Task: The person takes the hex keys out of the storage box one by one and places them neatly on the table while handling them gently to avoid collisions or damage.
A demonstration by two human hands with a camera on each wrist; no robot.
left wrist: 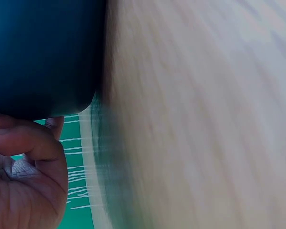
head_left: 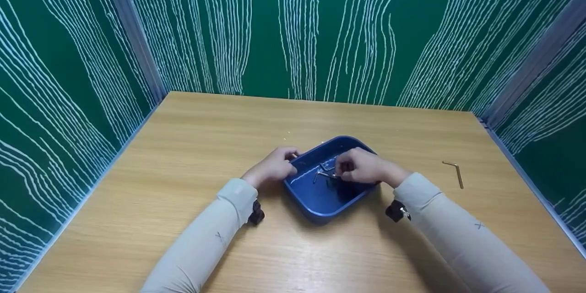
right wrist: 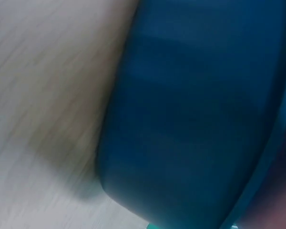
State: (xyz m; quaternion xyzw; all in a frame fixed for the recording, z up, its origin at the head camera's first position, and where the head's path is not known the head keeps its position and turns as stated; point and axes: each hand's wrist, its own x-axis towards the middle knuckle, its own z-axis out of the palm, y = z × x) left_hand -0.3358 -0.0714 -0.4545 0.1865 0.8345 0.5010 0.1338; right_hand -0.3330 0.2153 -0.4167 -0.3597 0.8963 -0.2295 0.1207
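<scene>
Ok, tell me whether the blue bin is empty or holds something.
Not empty: L-shaped metal pieces show inside the blue bin, by the fingers of the right hand.

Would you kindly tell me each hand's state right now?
Left hand: holding the blue bin by its edge.
Right hand: curled inside the bin; whether it holds anything cannot be told.

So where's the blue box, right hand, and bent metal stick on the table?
Blue box [head_left: 316, 197], head view: bare inside floor.
Right hand [head_left: 362, 166], head view: its back.
Bent metal stick [head_left: 459, 177], head view: longer leg.
</scene>
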